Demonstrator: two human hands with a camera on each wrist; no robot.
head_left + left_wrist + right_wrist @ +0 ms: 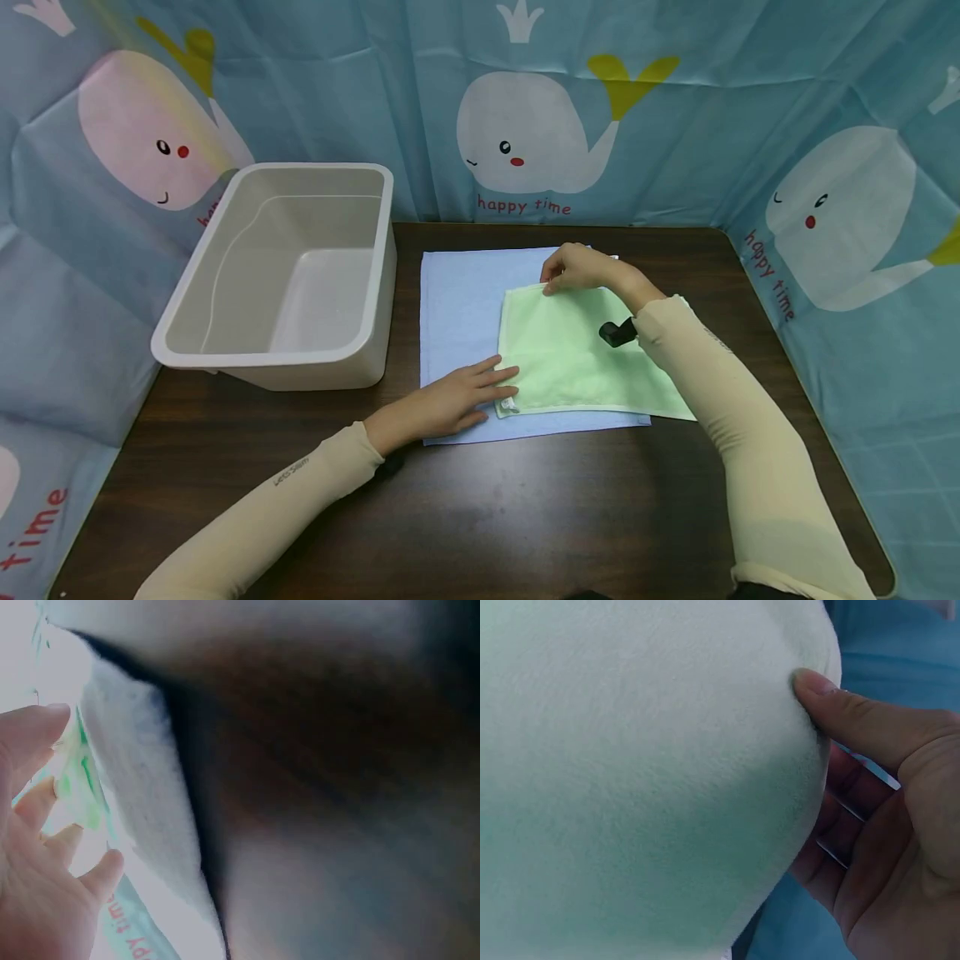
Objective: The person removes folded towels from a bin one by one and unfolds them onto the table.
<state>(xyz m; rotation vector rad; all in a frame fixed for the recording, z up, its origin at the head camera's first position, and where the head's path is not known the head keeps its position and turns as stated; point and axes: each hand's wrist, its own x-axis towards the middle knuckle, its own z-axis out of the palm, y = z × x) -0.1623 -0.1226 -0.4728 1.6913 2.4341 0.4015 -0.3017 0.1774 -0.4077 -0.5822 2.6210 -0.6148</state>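
Observation:
A light green cloth [570,358] lies over a larger light blue cloth [461,325] on the table. With thumb in front and fingers behind, my right hand [583,268] pinches the green cloth's far edge. The right wrist view shows this grip close up, the green cloth [652,772] filling most of it beside the hand [900,802]. My left hand [450,402] rests with spread fingers at the green cloth's near left corner, by a small white tag [509,405]. In the overexposed left wrist view, the left hand [45,877] shows at the left side.
A deep white plastic tub [367,333] stands on the dark wooden table [480,517], left of the cloths. A blue curtain with whale prints [420,108] hangs around the table's back and sides. A black strap piece [618,334] sticks out at my right wrist.

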